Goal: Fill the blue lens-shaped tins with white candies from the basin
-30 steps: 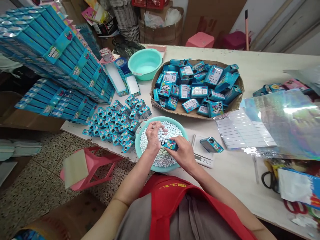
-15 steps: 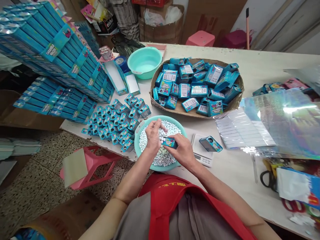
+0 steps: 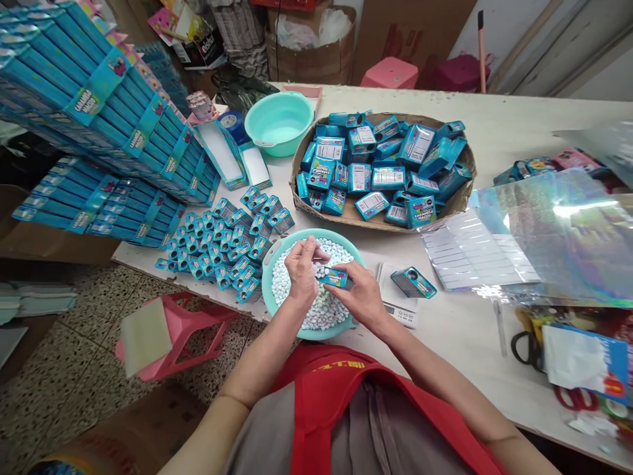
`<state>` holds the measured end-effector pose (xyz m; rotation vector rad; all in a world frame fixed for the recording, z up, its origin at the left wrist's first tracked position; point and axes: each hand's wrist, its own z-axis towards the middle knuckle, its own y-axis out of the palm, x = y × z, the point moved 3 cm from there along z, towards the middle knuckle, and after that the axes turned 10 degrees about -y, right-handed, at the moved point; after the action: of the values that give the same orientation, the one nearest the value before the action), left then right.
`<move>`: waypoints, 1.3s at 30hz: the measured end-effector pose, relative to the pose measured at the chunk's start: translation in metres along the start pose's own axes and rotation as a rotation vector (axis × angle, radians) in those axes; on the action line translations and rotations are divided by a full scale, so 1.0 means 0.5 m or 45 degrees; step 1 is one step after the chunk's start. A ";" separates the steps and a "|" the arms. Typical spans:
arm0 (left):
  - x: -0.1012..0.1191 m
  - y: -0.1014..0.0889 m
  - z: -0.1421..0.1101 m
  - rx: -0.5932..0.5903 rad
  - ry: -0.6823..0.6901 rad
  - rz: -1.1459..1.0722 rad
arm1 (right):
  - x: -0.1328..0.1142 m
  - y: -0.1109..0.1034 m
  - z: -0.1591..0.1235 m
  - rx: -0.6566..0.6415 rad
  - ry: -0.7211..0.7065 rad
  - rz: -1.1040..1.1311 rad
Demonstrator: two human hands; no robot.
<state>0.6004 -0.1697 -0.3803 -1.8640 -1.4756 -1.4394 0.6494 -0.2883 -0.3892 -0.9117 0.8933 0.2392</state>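
Note:
A small blue candy box (image 3: 334, 277) lies on its side in my right hand (image 3: 363, 293), pinched between thumb and fingers. Its left end faces my left hand (image 3: 302, 267), which is curled around several white candies (image 3: 320, 270) at that end of the box. Both hands are above a turquoise basin (image 3: 268, 290) filled with small white and pale candies (image 3: 326, 318). To the right, another blue box (image 3: 414, 282) lies on the table beside a white scale (image 3: 403, 315), partly hidden by my right hand and forearm.
Many blue boxes stand grouped (image 3: 217, 247) at the left, near tall stacks of blue cartons (image 3: 99, 99). Behind the basin is a cardboard tray (image 3: 363, 222) of boxes; an empty turquoise basin (image 3: 279, 122) sits beside it. Plastic sheets (image 3: 544, 237) and scissors (image 3: 528, 349) lie right.
The view has shifted slightly. The candy box has turned more level in my right hand, and the candies by my left hand sit closer against its end.

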 end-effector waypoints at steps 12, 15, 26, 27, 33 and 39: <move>0.020 0.029 -0.012 -0.208 -0.057 -0.090 | 0.002 -0.003 0.003 0.030 0.041 0.137; 0.034 0.019 -0.005 -0.286 -0.081 -0.071 | 0.003 -0.021 -0.002 0.095 0.038 0.176; -0.138 -0.078 0.151 -0.221 0.356 1.831 | 0.051 -0.072 -0.049 0.298 0.031 0.242; -0.152 -0.073 0.145 -0.225 0.329 1.926 | 0.053 -0.072 -0.050 0.322 0.039 0.236; -0.174 -0.060 0.118 -0.244 0.103 1.899 | 0.063 -0.069 -0.051 0.328 0.099 0.214; -0.135 -0.078 0.109 -0.050 -0.148 0.849 | 0.058 -0.073 -0.044 0.272 0.130 0.104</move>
<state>0.5970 -0.1468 -0.4727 -2.1977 -0.7377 -1.0490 0.6745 -0.3325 -0.3961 -0.6945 1.0308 0.1644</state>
